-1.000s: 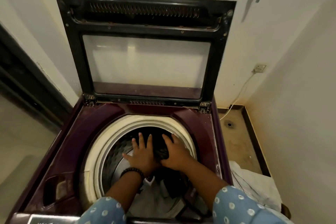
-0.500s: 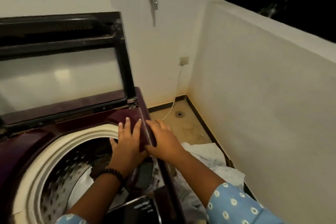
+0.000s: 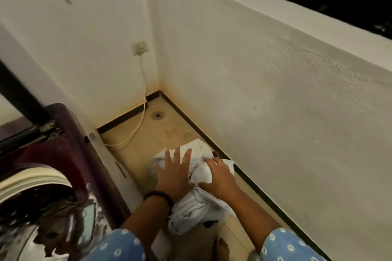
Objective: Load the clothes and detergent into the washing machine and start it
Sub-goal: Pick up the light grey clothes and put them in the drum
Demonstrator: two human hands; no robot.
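My left hand lay spread on white clothes; my right hand gripped them. They sat on the tiled floor in a corner of 2 cream walls.

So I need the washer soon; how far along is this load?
Partly loaded: some clothes already lie in the drum. In hand: the left hand and right hand reach the white clothes on the floor. Left: these clothes, detergent, closing the lid, starting.
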